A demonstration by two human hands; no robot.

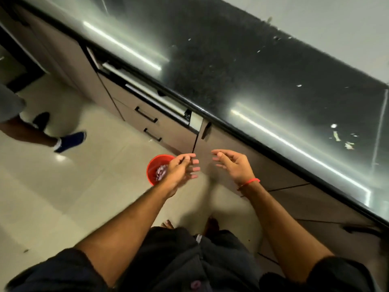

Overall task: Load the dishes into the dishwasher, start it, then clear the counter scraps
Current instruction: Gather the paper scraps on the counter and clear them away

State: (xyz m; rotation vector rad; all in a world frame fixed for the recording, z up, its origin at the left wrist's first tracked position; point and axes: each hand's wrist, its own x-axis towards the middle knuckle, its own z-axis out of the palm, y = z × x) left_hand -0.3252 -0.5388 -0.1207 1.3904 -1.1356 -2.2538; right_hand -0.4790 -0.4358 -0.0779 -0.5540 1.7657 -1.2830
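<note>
My left hand [182,169] hovers over a red bin [154,165] on the floor, fingers loosely spread and holding nothing. The bin holds purple scraps [160,171]. My right hand [232,164] is beside it, in front of a cabinet door, fingers relaxed and empty; a red thread circles its wrist. Pale food scraps [341,139] lie on the black countertop [231,66] at the right. The dishwasher door [147,95] sits under the counter edge, slightly ajar at its top.
Drawers with black handles [146,115] are below the dishwasher front. Another person's legs and blue shoe [70,142] stand on the tiled floor at the left. Small white specks dot the counter.
</note>
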